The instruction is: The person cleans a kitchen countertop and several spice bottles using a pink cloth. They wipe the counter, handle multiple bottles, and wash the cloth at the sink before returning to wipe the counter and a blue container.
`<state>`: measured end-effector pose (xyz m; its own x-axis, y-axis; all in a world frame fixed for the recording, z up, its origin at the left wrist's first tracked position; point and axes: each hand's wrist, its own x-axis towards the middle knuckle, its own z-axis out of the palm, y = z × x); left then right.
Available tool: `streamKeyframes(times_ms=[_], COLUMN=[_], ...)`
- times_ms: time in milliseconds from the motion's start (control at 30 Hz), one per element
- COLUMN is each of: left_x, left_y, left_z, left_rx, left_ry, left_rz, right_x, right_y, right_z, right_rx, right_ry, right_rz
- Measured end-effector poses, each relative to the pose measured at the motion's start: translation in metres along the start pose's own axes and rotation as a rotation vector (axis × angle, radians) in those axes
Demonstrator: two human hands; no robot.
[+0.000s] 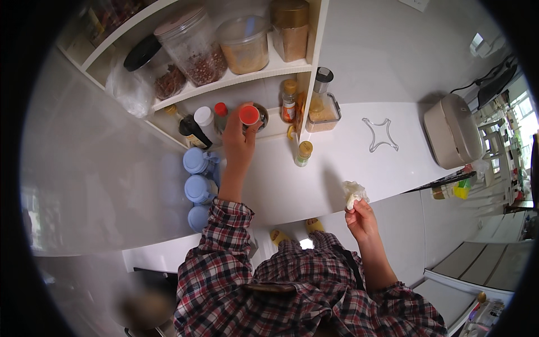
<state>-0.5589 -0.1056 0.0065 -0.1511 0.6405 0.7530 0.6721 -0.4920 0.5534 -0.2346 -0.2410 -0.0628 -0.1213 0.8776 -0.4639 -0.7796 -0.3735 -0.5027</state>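
Observation:
My left hand (239, 135) grips a small jar with a red lid (249, 115) at the lower shelf, in front of a round dark-rimmed container (263, 116). Beside it, to the left, stand another red-capped bottle (220, 109), a white-capped jar (204, 116) and a dark sauce bottle (194, 131). My right hand (362, 217) pinches a crumpled white tissue (356, 193) above the counter's front edge. Between my hands, a small gold-capped spice bottle (304, 153) stands on the white counter (273, 181).
Three blue-lidded containers (196, 188) line the left wall. Large food jars (191, 46) fill the shelf above. An orange-labelled bottle (289, 101) stands at the shelf's right. Farther right are a clear storage box (323, 113), a clear four-pointed rack (380, 135) and a rice cooker (452, 130).

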Motion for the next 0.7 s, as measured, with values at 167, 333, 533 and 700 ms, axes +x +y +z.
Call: streamKeyframes(times_ms=[167,333,533,700], left_x=[0.010,0.030,0.048,0.047], left_y=[-0.025,-0.039,-0.060,-0.051], left_z=[0.012,0.018,0.027,0.033], left_rx=[0.066,0.072,0.093,0.087], left_ry=[0.000,-0.058,-0.063,0.049], left_rz=[-0.090,-0.271,-0.359,-0.329], right_x=[0.001,0.001,0.005,0.004], right_y=[0.000,-0.003,-0.005,-0.007], right_z=[-0.020,-0.013,-0.011,-0.007], right_rx=[-0.020,0.002,0.022,0.021], right_ry=[-0.018,-0.001,-0.027,-0.013], right_rz=[-0.006,-0.011,-0.002,-0.002])
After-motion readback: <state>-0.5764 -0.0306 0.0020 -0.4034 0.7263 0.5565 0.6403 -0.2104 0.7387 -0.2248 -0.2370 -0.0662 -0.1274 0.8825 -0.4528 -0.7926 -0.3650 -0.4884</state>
